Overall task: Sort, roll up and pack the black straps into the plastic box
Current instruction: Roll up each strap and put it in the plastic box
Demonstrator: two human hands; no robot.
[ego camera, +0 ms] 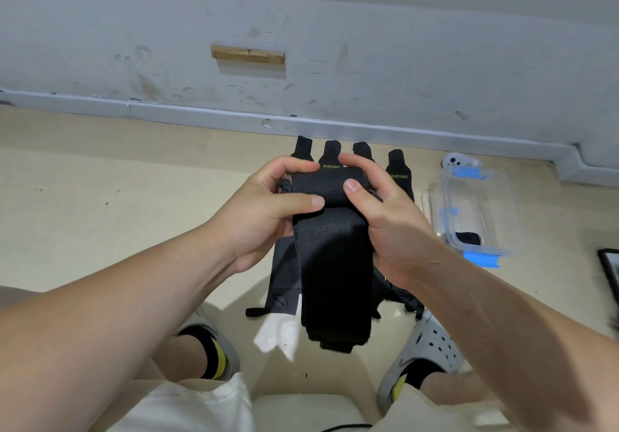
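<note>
Both your hands, the left hand (264,210) and right hand (378,217), pinch the rolled top of a soft, light black strap (335,264) left of the plastic box (475,210), so squeeze the roll's ends or it flops loose.

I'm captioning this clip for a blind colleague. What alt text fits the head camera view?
Two bare hands, left hand and right hand, roll up a black strap above a beige floor. More straps lie in a row by the wall, and a clear plastic box with blue clips stands to the right, one dark roll inside.
</note>
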